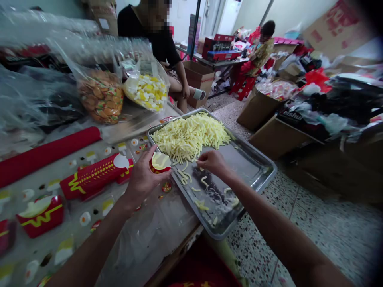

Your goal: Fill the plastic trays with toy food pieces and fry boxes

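My left hand [140,179] is wrapped around a small red fries carton [164,170] with several pale yellow pieces inside, held at the near left edge of a metal tray [271,172]. A big heap of pale yellow fry-shaped pieces [191,137] fills the tray's far end, and loose ones lie scattered nearer to me. Over the tray's middle, my right hand [214,162] has its fingertips pinched together; whatever is between them is hidden. To the left lie a nested stack of red cartons [92,177] and a carton [43,217] holding pale pieces.
Behind the table's left part stand a clear bag of orange pieces [100,95] and one of yellow-and-white pieces [149,91]. A red roll [50,153] lies at left. Two people sit beyond. Cardboard boxes [278,135] stand on the floor at right.
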`<state>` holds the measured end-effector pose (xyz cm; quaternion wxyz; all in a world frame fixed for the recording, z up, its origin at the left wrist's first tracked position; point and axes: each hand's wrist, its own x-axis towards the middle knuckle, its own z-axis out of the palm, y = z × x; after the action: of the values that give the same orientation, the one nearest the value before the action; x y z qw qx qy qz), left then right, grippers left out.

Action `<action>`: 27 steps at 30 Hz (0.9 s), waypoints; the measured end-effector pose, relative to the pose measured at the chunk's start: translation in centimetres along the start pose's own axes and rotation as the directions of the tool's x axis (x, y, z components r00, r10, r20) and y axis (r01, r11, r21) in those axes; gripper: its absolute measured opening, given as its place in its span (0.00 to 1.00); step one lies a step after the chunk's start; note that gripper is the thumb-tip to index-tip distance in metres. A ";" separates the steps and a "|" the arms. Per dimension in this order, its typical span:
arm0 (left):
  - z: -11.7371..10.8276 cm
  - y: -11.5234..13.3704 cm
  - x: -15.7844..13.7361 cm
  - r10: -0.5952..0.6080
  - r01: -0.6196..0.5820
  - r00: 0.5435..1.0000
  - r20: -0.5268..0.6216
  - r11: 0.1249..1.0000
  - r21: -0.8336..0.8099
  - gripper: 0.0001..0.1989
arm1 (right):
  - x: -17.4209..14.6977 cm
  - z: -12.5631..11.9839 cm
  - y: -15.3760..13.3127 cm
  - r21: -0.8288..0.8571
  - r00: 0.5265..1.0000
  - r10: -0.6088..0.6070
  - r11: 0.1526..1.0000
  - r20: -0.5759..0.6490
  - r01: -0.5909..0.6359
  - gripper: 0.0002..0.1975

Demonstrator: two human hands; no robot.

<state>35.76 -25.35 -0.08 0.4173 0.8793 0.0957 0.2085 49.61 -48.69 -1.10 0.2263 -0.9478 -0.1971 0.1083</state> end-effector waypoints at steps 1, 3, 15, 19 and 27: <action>-0.2 -0.1 -0.1 -0.001 0.001 1.000 0.003 1.000 0.001 0.46 | -0.4 0.5 -1.2 0.012 0.999 -0.032 0.999 0.013 0.032 0.08; -0.8 -0.4 -0.4 -0.014 0.014 1.000 0.022 1.000 0.006 0.47 | -1.1 1.5 -3.2 -0.045 0.995 -0.094 0.994 0.030 0.095 0.08; -1.7 0.2 -1.3 -0.036 0.024 0.993 0.112 0.994 0.110 0.46 | -1.5 4.2 -4.8 -0.280 0.992 -0.061 0.956 0.110 0.090 0.10; -1.0 0.3 -1.4 -0.040 0.001 0.971 0.237 0.987 0.163 0.46 | -0.9 4.0 -3.8 -0.091 0.999 -0.014 0.996 0.047 0.018 0.05; 1.3 2.7 -1.2 -0.051 -0.043 0.968 0.247 0.932 0.360 0.46 | -1.5 2.3 -7.3 0.359 0.996 -0.044 0.931 -0.073 0.067 0.08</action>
<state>35.24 -28.35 0.91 0.2571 0.9603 0.0806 0.0727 45.23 -42.42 0.56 0.4055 -0.8871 -0.1932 0.1058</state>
